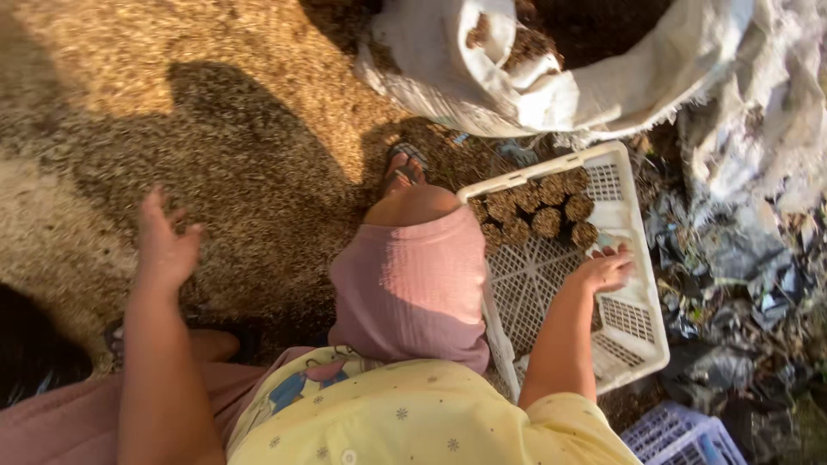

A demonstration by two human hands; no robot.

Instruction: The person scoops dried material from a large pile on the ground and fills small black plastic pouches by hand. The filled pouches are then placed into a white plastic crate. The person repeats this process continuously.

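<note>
Head view, my left hand: my left hand (166, 244) is raised over the ground to my left, palm down, its fingers (153, 205) spread wide and holding nothing.
Head view, under the left fingers: a layer of brown husk-like litter (215, 103) covers the ground, part in sun and part in my shadow; my fingers hang above it, and I cannot tell whether they touch it.
Head view, my right hand: my right hand (606, 269) reaches into the white plastic crate (642, 349), its fingers (622, 253) loosely open and resting at the crate's lattice floor, gripping nothing that I can see.
Head view, just beyond the right fingers: a cluster of brown filled cylinders (544, 211) stands packed together at the crate's far end, the nearest one just beside my fingertips.
Head view, farther from the right fingers: a large white sack (551, 86) lies open past the crate, with dark brown material showing inside.
Head view, near my right elbow: the corner of a bluish crate (680, 435) sits on the ground.
Head view, between my hands: my knee in pink shorts (413, 284), my sandalled foot (405, 164) past it.
</note>
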